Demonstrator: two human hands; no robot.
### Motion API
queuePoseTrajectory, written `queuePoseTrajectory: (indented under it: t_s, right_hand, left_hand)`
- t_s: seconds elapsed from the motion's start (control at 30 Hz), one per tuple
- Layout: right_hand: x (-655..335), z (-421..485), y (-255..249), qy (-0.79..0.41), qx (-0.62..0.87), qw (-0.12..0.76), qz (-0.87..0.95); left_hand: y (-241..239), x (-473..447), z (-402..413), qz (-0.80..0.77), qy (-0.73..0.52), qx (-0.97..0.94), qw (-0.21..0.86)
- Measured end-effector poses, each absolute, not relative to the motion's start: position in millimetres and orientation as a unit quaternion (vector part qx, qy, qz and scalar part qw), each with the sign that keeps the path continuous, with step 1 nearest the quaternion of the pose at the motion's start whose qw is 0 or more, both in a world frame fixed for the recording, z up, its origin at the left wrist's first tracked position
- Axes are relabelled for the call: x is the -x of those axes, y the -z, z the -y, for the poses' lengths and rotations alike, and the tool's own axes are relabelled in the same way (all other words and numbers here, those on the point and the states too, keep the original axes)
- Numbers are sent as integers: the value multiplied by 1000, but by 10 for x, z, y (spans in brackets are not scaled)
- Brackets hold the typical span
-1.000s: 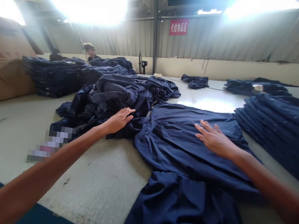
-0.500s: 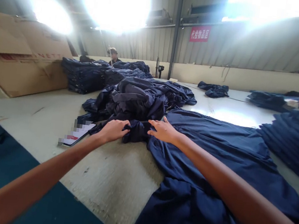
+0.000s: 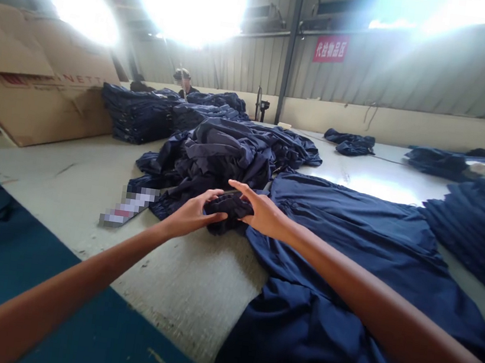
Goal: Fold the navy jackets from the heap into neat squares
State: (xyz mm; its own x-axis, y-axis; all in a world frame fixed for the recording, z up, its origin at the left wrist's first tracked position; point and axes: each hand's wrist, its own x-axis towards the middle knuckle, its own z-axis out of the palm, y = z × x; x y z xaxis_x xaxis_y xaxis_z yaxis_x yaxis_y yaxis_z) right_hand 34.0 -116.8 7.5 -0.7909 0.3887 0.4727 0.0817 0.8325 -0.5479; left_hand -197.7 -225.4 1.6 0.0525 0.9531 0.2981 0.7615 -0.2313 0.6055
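One navy garment [image 3: 350, 243] lies spread flat on the table [image 3: 193, 282], and its near left end is gathered into a dark bunched end [image 3: 229, 205], and that's where both hands are. The left hand [image 3: 190, 217] comes in from the left, thumb and fingers curled tight onto the wad. The right hand [image 3: 261, 212] meets it from the other side, fingers wrapped over the top, so the wad is squeezed between the two, lifted just clear of the tabletop at the garment's edge.

Right behind the knuckles sits one loose heap [image 3: 228, 153] of crumpled navy clothes, crowding the grip and touching the spread garment's far left side. Just left of the left hand lies one phone [image 3: 129, 207], flat on the table against the heap's near fringe.

Further out I count three folded stacks: one left stack [image 3: 137, 117] at the back, one right stack [image 3: 479, 236] close beside the spread garment, one far stack [image 3: 463, 164] behind that. One small crumpled piece [image 3: 349, 142] lies alone, well apart. One cardboard box [image 3: 34, 94] leans at the left. One red sign [image 3: 330, 49] hangs on the wall, one fan [image 3: 259, 105] stands below it, and one other person [image 3: 182, 80] is behind the back stack.
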Motion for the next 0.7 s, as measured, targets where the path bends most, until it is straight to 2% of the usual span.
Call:
queuePoseTrajectory:
  t_s: [0.07, 0.13, 0.3, 0.4, 0.57, 0.7]
  right_hand:
    - [-440, 1117, -46, -231, 151, 288, 917]
    - [-604, 1008, 19, -214, 161, 295, 917]
    - [-1146, 639, 345, -174, 265, 381, 869]
    - [-1382, 477, 647, -158, 318, 408, 841]
    - [-1488, 431, 1008, -138, 350, 352, 857]
    - [-1469, 487, 1016, -69, 349, 293, 888]
  left_hand:
    - [-160, 2000, 2130, -589, -264, -740, 187]
    - [-378, 2093, 2022, -584, -233, -764, 140]
    - [-1242, 2610, 1847, -581, -203, -761, -206]
    - [-1760, 2931, 1799, -599, -213, -708, -308]
    - [-2226, 3217, 1599, -619, -233, -653, -370]
    - [-2282, 3224, 1360, -662, -159, -685, -260]
